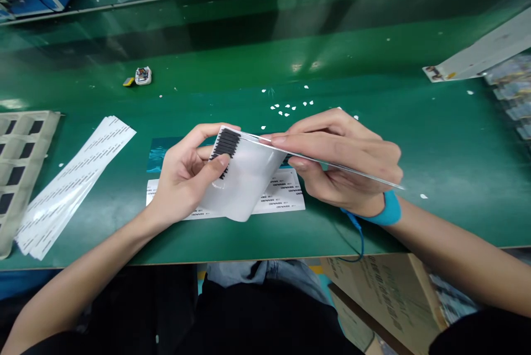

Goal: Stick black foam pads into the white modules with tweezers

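Observation:
My left hand (186, 170) grips a white backing sheet (244, 183) that curls downward, with a row of black strips (226, 145) along its top edge under my thumb. My right hand (344, 158) pinches a thin clear film strip (348, 170) that runs from the sheet's top edge out to the right, past my wrist. A blue wrist strap (390, 211) with a cord circles my right wrist. Both hands hover just above a printed white label sheet (282, 194) lying flat on the green bench (290, 67).
A stack of long white label strips (70, 183) lies at the left, beside a tray with black squares (19, 161). Small white scraps (288, 107) are scattered behind my hands. A small device (143, 75) sits further back. Stacked packets (512, 98) are at the right edge, cardboard box (385, 294) below.

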`<state>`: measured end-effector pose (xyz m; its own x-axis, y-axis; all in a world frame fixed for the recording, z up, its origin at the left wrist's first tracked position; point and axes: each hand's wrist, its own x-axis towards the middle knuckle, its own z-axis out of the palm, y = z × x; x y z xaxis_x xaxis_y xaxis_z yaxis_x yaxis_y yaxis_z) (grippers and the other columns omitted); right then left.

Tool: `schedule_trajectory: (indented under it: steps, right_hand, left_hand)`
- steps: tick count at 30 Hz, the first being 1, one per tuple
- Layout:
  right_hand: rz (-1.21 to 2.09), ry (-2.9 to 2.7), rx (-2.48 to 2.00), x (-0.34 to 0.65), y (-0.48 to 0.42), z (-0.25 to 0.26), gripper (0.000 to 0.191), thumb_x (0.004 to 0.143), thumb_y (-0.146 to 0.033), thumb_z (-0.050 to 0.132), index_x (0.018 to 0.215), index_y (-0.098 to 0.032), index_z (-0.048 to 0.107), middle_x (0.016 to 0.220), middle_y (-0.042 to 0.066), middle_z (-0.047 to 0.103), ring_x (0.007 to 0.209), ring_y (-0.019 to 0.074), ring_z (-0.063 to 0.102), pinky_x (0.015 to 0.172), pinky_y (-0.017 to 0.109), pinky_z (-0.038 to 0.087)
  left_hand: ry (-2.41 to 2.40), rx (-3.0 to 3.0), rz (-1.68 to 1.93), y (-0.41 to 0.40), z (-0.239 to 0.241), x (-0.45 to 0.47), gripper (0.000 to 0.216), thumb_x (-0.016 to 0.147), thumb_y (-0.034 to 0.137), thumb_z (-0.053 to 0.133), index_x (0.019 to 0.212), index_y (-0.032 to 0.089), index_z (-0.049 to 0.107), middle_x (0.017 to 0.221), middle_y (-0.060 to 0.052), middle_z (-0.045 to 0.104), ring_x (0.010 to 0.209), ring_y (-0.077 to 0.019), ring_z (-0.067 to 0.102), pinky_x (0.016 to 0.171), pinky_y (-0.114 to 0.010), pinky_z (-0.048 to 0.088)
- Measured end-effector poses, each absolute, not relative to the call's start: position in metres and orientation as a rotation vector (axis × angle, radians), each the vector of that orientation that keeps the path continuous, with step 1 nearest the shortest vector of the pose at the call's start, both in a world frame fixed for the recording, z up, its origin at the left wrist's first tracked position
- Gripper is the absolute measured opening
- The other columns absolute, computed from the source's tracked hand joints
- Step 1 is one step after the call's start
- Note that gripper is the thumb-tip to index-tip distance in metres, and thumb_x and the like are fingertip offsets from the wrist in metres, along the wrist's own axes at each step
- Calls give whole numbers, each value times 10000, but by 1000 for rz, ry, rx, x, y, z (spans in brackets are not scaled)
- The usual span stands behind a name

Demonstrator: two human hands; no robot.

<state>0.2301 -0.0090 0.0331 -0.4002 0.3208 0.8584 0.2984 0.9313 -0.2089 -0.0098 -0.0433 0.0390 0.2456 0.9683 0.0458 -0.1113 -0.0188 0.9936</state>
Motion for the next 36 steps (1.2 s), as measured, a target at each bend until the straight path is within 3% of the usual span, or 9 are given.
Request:
schedule_trajectory:
  steps: [9,15,25,33,36]
  right_hand:
    - [52,-2037,-609,225,-26,35,440,1010,-111,663,1384,-338,710,953,7,833,819,237,769,694,403,687]
    - [-29,-2029,-640,226,-30,32,192,1010,-124,694,1173,-209,748,808,10,792,817,202,793,596,311,636]
    - [150,-1928,-579,221,-29,27,219,1026,-109,659,1202,-197,756,957,46,844,883,195,818,730,291,708]
    - [4,-2058,-514,226,-27,33,297,967,-1,680,1121,-226,797,1054,36,854,940,201,829,808,281,730]
    - [7,-2028,-478,228,-26,31,294,968,23,671,1165,-169,774,1056,59,852,977,189,822,825,277,722]
  left_hand:
    - [962,1250,1042,-53,37,-1,313,987,307,768,1263,176,699,739,4,756,570,-104,603,524,-193,480]
    - [969,1269,1065,-58,35,2,356,1013,281,733,1349,186,666,764,6,760,549,-94,564,474,-188,439]
    - [912,1297,1097,-60,33,6,202,1037,212,677,1231,199,735,848,-10,802,644,-103,651,549,-180,512]
    - [1017,1427,1246,-64,35,4,217,1024,291,728,1216,196,766,784,-6,780,591,-103,598,516,-202,459]
    - [1029,1424,1250,-62,38,5,234,1001,360,763,1170,200,789,740,0,757,550,-108,570,477,-214,430]
